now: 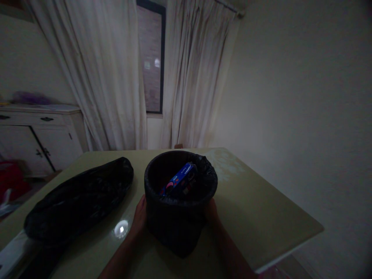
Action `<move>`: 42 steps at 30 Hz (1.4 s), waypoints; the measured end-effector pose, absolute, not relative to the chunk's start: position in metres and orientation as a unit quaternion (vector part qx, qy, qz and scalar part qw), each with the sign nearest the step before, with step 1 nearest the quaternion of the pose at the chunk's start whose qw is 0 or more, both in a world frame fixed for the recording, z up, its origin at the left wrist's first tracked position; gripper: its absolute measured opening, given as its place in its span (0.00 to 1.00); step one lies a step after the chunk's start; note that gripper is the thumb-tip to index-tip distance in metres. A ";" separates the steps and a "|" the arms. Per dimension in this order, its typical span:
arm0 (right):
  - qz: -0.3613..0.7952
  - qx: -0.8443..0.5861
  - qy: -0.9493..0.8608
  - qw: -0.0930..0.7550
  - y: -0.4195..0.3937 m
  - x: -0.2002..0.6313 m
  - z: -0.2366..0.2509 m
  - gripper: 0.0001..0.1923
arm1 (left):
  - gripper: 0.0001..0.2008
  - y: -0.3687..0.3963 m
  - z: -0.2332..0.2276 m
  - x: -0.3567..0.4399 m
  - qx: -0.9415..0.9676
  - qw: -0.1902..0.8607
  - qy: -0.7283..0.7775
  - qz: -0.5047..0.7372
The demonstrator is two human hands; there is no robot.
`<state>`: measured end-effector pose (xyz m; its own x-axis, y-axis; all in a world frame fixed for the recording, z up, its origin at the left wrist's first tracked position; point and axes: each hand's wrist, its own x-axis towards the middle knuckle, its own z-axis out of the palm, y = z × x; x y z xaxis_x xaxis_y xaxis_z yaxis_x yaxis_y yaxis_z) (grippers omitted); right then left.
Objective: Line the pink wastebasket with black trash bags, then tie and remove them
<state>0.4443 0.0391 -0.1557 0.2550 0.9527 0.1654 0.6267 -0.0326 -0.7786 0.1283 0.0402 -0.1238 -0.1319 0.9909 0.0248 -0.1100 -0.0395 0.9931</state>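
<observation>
A round bin (177, 224) lined with a black plastic bag stands on the table in front of me, the bag folded over its rim. Inside it a blue printed box (179, 179) leans at a slant. My left hand (141, 212) presses against the bin's left side, and my right hand (211, 211) is against its right side; the fingers of both are mostly hidden behind and under the bag. Left of the bin lies a long black plastic bag (84, 197), puffed and apart from my hands.
The pale green table (255, 209) has its right corner near the wall. A white object (13, 252) lies at the lower left. Beyond the table are long curtains (110, 69), a window (151, 58) and a white cabinet (58, 143). Something red (13, 180) is at the far left.
</observation>
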 end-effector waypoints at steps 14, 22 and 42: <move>0.204 -0.688 -0.570 0.399 0.038 0.442 -0.153 0.21 | 0.31 0.038 -0.121 0.130 0.443 0.498 0.481 0.569; 0.205 -0.680 -0.577 0.404 0.041 0.446 -0.160 0.24 | 0.29 0.037 -0.112 0.132 0.444 0.486 0.494 0.568; 0.203 -0.679 -0.579 0.404 0.041 0.446 -0.158 0.22 | 0.27 0.042 -0.114 0.130 0.461 0.466 0.509 0.558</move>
<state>0.4463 0.0405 -0.1575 0.2482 0.9494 0.1924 0.6213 -0.0037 -0.7836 0.1296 0.0418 -0.1145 -0.1409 0.9892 0.0412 -0.0508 -0.0488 0.9975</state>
